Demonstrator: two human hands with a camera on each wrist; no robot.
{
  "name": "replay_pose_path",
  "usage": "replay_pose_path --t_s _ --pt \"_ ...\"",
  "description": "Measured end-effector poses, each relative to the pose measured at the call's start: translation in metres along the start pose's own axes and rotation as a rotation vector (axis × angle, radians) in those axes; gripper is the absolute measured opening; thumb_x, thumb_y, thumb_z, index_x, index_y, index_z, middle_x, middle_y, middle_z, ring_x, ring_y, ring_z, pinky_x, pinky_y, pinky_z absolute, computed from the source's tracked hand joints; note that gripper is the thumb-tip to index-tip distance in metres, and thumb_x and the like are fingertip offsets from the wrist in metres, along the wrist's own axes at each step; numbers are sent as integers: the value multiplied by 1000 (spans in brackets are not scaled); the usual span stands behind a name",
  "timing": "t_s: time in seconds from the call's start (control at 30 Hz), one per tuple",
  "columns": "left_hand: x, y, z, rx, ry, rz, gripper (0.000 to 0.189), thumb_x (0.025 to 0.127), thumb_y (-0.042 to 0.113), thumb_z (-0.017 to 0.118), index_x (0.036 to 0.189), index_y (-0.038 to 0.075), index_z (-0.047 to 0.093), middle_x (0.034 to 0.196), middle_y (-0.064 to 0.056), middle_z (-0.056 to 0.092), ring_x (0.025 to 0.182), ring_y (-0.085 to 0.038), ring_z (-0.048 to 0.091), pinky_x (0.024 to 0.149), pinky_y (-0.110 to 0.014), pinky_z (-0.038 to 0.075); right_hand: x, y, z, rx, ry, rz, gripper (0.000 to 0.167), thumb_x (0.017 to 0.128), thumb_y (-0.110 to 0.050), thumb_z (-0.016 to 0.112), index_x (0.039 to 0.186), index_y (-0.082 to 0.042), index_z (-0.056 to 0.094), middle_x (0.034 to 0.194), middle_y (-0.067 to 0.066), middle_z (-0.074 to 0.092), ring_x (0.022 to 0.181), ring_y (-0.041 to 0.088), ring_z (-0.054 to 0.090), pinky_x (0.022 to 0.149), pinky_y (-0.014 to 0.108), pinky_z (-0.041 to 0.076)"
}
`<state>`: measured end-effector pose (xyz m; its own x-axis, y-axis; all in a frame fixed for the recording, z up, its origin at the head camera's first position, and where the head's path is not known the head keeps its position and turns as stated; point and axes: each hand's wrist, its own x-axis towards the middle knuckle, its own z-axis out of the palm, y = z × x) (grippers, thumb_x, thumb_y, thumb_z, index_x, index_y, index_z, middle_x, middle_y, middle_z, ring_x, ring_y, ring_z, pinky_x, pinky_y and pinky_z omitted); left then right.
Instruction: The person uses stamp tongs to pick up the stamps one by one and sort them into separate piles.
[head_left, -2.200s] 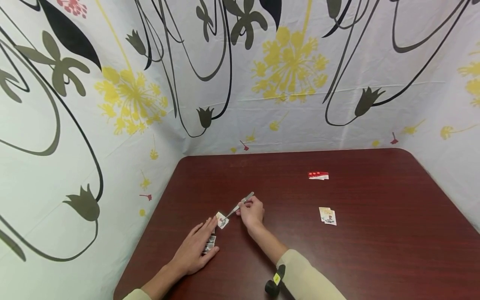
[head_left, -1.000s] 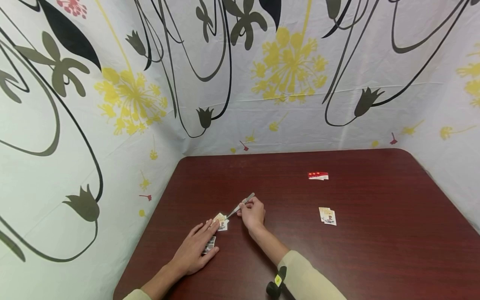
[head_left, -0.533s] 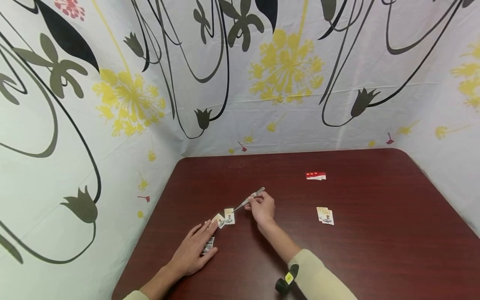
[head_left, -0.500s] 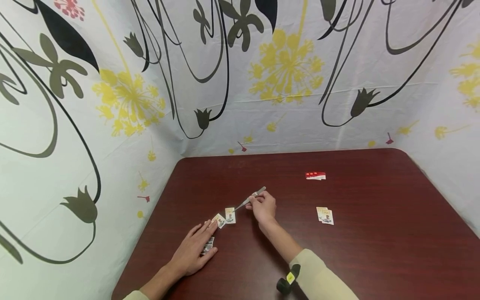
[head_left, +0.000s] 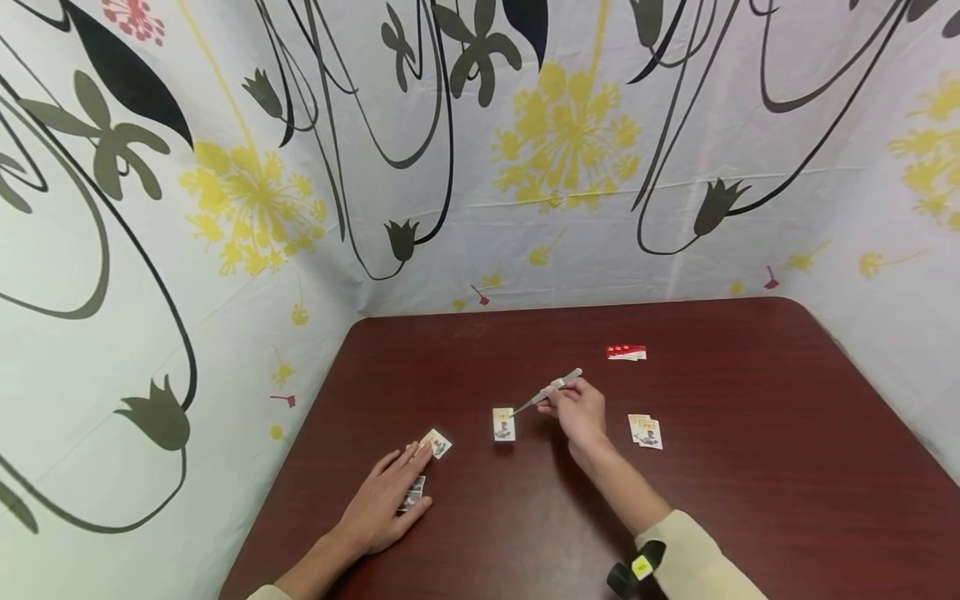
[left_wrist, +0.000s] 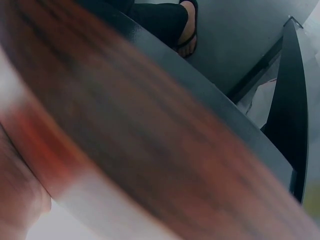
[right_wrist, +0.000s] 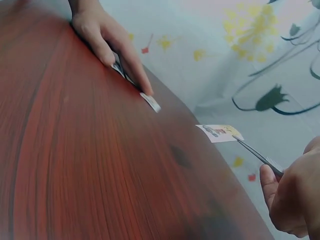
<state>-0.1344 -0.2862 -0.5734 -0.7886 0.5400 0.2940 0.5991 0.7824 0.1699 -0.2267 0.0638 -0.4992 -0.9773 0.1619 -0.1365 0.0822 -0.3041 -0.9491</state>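
Note:
My right hand [head_left: 581,417] grips metal tweezers [head_left: 546,393], their tips pinching the edge of a small stamp-like picture paper [head_left: 504,425]. In the right wrist view this paper [right_wrist: 219,133] is held up above the tabletop, with a shadow below. My left hand [head_left: 384,504] rests on the table at the left, fingers extended over several similar papers. One pale paper [head_left: 439,445] sticks out past its fingertips, and grey-toned papers [head_left: 412,493] show between thumb and index finger. The rest of them lie hidden under the hand. The left wrist view is blurred and leaves out the papers.
Two overlapping picture papers [head_left: 647,432] lie to the right of my right hand. Farther back is a small group of red-and-white papers [head_left: 626,353]. The reddish-brown table [head_left: 720,367] ends at a flower-printed cloth [head_left: 465,175] behind and at the left.
My right hand has drawn a picture paper out from beside the left fingertips with the tweezers and carried it right, lifting it off the table. The left hand stays in place.

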Motion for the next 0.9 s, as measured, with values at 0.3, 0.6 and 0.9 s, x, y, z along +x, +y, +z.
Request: replay_pose_path --t_s 0.3,0.6,0.9 --pt "-2 2 -1 -6 0 -3 75 103 41 67 164 7 41 166 -7 45 151 -31 44 120 -57 35 4 -19 -56 -13 45 -33 10 102 10 61 110 14 56 81 2 73 69 9 72 72 26 64" --pt "-2 1 -2 -4 6 -10 77 100 39 71 164 8 42 166 -5 45 151 -29 44 121 -54 35 7 -39 -105 -27 107 -28 15 104 6 59 116 15 55 78 -4 73 70 7 73 74 26 64" --pt "-1 3 0 3 24 15 75 102 40 68 164 7 42 165 -7 46 150 -32 46 119 -57 36 8 -48 -159 -35 180 -20 3 102 8 60 105 7 61 76 -3 74 67 8 74 71 25 64"
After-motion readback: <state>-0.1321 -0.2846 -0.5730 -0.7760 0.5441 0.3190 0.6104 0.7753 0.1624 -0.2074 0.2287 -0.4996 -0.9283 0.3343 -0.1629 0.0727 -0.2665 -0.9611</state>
